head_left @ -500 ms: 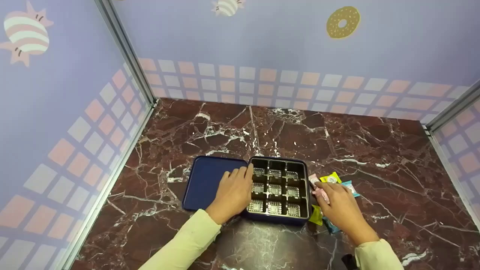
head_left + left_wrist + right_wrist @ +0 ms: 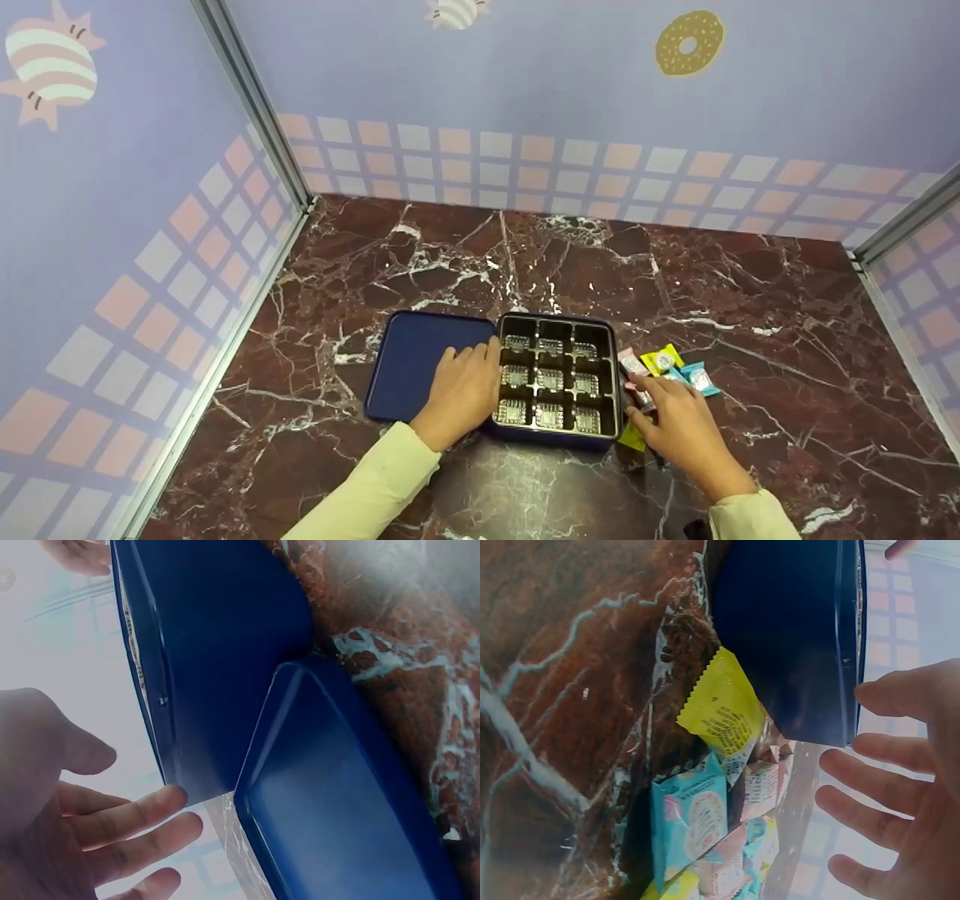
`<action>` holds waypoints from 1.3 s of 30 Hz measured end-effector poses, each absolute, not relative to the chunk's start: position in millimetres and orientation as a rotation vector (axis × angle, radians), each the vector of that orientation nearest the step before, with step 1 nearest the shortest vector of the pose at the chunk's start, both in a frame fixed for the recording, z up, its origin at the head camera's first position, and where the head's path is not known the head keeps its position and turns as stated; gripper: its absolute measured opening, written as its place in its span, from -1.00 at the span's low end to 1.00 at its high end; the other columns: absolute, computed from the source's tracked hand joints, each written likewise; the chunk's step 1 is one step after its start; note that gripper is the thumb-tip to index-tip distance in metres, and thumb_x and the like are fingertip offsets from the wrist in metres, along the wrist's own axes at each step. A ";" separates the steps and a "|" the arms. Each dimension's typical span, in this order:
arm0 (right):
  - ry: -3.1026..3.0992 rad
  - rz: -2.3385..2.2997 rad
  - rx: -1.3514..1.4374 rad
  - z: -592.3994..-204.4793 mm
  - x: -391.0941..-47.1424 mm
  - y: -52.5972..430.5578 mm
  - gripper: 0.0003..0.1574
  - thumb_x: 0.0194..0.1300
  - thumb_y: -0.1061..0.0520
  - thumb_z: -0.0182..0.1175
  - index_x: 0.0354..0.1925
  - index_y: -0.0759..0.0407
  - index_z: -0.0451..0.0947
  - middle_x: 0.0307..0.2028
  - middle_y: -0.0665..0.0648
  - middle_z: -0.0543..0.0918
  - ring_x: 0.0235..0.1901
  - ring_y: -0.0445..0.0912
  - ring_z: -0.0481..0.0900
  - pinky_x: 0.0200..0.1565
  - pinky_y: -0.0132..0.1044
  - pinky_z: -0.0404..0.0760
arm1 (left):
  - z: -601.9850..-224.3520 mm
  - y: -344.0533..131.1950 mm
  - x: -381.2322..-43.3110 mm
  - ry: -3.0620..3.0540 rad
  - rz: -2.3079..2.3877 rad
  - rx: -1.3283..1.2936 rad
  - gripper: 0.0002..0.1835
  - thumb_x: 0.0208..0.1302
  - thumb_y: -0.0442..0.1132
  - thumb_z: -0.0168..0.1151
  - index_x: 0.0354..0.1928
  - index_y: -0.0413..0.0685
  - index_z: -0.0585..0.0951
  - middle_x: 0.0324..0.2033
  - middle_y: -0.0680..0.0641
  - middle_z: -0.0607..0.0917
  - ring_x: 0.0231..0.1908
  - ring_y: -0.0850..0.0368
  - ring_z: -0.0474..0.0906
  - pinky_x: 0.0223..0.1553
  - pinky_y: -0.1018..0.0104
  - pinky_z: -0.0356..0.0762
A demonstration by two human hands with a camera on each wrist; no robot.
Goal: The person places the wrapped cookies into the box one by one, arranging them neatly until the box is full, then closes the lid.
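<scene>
A dark blue box [image 2: 551, 439] with a nine-compartment gold tray [image 2: 554, 351] stands on the table, its blue lid [image 2: 420, 360] lying on the left. At the box's left edge, my left hand [image 2: 459, 390] has relaxed, spread fingers and holds nothing. My right hand [image 2: 682, 427] hovers above wrapped candies at the box's right side, fingers loosely extended and its thumb near the box edge. Around it lie a yellow candy [image 2: 661, 360], a blue candy [image 2: 700, 379] and pink candies [image 2: 632, 361]. Another yellow candy [image 2: 724, 709] rests against the box wall in the right wrist view.
The brown marble table [image 2: 450, 255] is bounded by a back panel [image 2: 525, 90] and a left panel [image 2: 142, 202] with printed squares. Metal posts [image 2: 259, 97] stand at the corners. A small black object [image 2: 697, 529] lies by the right sleeve.
My right hand has moved slightly toward the near edge, uncovering more of the blue and pink candies. The left hand has drawn back a little along the box's edge.
</scene>
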State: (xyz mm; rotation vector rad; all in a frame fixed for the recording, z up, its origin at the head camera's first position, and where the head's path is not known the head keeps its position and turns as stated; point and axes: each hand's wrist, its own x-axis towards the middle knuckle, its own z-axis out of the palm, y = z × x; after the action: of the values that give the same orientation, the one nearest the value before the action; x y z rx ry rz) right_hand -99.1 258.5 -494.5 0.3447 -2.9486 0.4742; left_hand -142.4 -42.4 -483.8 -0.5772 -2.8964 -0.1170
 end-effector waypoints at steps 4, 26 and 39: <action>-2.942 0.461 0.357 -497.8 -97.8 259.6 -0.45 0.08 0.07 0.41 0.06 0.19 0.59 -0.01 0.24 0.67 0.04 0.21 0.58 0.11 0.24 0.40 | -485.4 -43.1 -142.2 -2.875 -0.109 -0.588 -0.55 0.34 -0.09 0.14 0.19 -0.17 0.53 -0.16 -0.07 0.74 -0.25 0.00 0.67 -0.13 0.09 0.45; -3.037 0.440 0.330 -512.8 -89.4 267.4 -0.37 -0.05 -0.01 0.49 0.00 0.17 0.59 0.00 0.24 0.63 0.03 0.20 0.54 0.13 0.25 0.36 | -493.4 -38.9 -142.9 -2.832 -0.036 -0.536 -0.54 0.26 -0.02 0.22 0.06 -0.22 0.63 -0.57 -0.09 0.74 -0.57 0.00 0.64 -0.11 0.06 0.54; -3.042 0.395 0.350 -519.9 -88.4 269.9 -0.33 -0.12 0.00 0.53 -0.01 0.19 0.60 -0.01 0.24 0.62 0.09 0.24 0.53 0.17 0.31 0.32 | -500.1 -37.5 -144.8 -2.819 -0.031 -0.527 -0.56 0.27 0.00 0.22 -0.04 -0.24 0.68 -0.57 -0.10 0.75 -0.61 0.00 0.64 -0.28 0.12 0.53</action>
State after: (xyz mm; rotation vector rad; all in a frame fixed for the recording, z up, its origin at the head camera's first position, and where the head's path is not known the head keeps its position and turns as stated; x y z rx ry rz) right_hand -88.4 269.9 -519.9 0.3505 -3.0425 0.3947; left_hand -144.8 -37.5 -500.1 -0.5273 -2.8188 -0.0311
